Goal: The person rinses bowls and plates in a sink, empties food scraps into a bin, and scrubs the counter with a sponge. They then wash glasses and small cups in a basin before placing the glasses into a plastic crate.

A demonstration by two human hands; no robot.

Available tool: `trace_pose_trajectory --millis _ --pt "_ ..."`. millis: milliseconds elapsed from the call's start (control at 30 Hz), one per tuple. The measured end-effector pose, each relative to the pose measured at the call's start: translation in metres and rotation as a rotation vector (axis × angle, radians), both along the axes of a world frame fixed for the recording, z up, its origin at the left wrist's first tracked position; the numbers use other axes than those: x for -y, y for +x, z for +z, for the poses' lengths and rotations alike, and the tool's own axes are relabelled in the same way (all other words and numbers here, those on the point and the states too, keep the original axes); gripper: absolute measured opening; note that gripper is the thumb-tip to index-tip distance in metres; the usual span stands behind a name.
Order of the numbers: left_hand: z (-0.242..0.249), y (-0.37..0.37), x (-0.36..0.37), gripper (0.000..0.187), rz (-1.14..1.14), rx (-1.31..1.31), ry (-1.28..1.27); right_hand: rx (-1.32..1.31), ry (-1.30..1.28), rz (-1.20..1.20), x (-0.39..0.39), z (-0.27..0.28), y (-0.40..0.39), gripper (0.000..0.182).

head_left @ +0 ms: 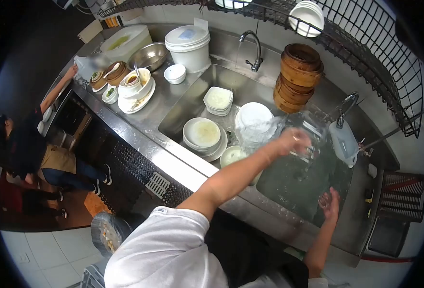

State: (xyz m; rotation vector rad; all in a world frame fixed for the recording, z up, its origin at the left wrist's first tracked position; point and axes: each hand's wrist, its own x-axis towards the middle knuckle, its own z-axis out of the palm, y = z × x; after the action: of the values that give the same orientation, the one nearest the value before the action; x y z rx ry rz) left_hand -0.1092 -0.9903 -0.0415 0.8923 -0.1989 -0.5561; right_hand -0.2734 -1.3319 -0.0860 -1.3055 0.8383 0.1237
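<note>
My left hand (pixel 294 141) reaches over the divider between the two sink basins, its fingers smeared by motion. Water splashes beside it, next to a stack of white plates (pixel 253 116) in the left basin. Over the near right part of the water-filled basin (pixel 288 185) hovers my right hand (pixel 329 203), fingers apart and nothing visible in it. Also in the left basin are round plates (pixel 203 133), a stack of square bowls (pixel 218 100) and a pale green bowl (pixel 233 155), partly hidden by my left forearm.
Bamboo steamers (pixel 298 77) stand stacked behind the basins, near a running faucet (pixel 253 48). A clear plastic container (pixel 345 141) sits at the right basin's edge. Used dishes (pixel 136 91) and a white bucket (pixel 188 50) occupy the left counter. A wire rack (pixel 365 33) hangs overhead. Another person (pixel 34 139) stands left.
</note>
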Motion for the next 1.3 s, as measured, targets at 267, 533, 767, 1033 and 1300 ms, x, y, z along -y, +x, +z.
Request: trace_pose_trajectory --millis 267,533,767,1033,1300 --pt "-0.077 -0.046 0.094 0.029 0.002 0.481 1.099 -0.149 -0.273 0.159 0.068 -0.08 -0.014 0.068" --pt "-0.184 -0.063 0.121 0.032 0.075 0.476 1.472 -0.385 -0.099 0.336 0.102 -0.171 -0.009 0.056" --pt "-0.129 -0.089 0.091 0.027 0.213 -0.295 0.022 0.052 0.773 0.083 0.039 -0.07 0.03 0.052" --pt "-0.04 -0.061 0.044 0.037 0.332 -0.149 -0.619 0.341 1.01 0.361 -0.031 0.014 0.092 0.054" --pt "0.062 -0.131 -0.09 0.036 0.477 0.002 -0.275 0.358 0.976 0.49 -0.152 0.059 0.088 0.055"
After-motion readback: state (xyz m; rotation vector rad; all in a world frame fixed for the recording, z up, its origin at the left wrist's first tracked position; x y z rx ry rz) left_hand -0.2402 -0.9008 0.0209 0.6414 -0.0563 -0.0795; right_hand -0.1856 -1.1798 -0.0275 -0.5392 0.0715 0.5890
